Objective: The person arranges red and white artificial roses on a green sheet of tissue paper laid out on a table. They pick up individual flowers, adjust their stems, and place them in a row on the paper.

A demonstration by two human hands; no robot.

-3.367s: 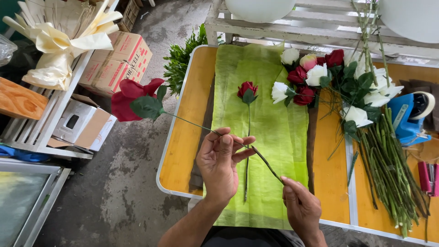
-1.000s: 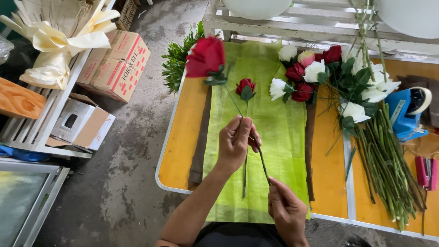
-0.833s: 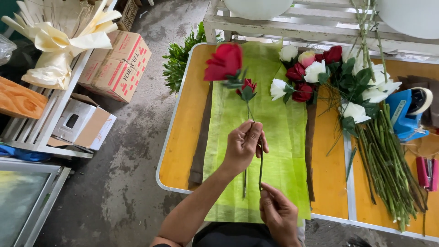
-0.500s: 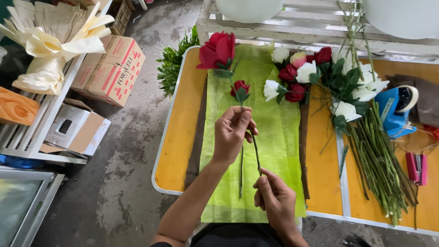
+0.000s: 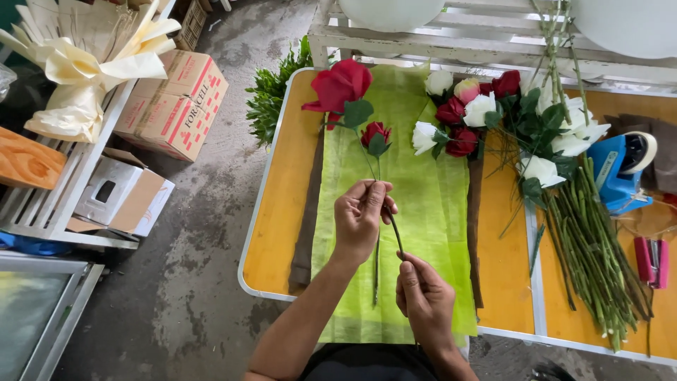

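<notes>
A concrete floor (image 5: 204, 233) runs along the left of an orange desk (image 5: 285, 204) with a white rim, and a sheet of green wrapping paper (image 5: 430, 212) lies spread over the desk, with a brown sheet (image 5: 308, 226) showing under its edges. The left hand (image 5: 361, 220) is raised over the paper, its grip pinched shut around the stem of a large red rose (image 5: 340, 85), whose bloom sits well beyond the fingers, toward the far edge of the desk. The right hand (image 5: 425, 300) is nearer the body, just below the left, its grip closed on the lower end of the same stem. A small red rose (image 5: 374, 132) lies flat on the paper under the left hand, its bud just beyond the fingers and its stem running back beneath them. To the right of both hands lies a bundle of red and white roses (image 5: 486, 113) with long green stems (image 5: 592, 261). Farther right are a blue tape dispenser (image 5: 617, 173) and a pink stapler (image 5: 652, 261). Left of the hands, on the floor, stand cardboard boxes (image 5: 173, 99) and green foliage (image 5: 271, 92).
</notes>
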